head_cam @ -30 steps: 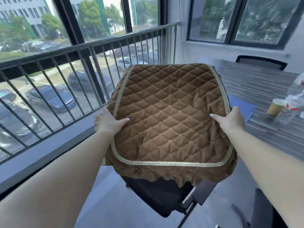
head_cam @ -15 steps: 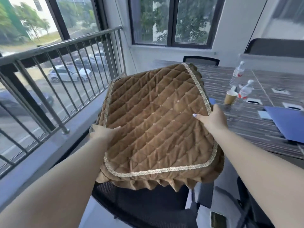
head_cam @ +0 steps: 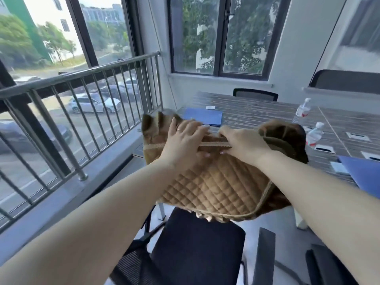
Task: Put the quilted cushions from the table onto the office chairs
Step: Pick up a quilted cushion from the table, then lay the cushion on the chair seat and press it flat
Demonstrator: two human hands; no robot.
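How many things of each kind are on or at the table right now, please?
Cushion: 1
Bottles: 2
Blue folders: 2
Chairs: 2
Total: 7

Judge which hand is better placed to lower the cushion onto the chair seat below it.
Neither clearly. Left hand and right hand both grip the brown quilted cushion at its far gold-trimmed edge, side by side above the black chair seat. Lowering with both together looks most sensible.
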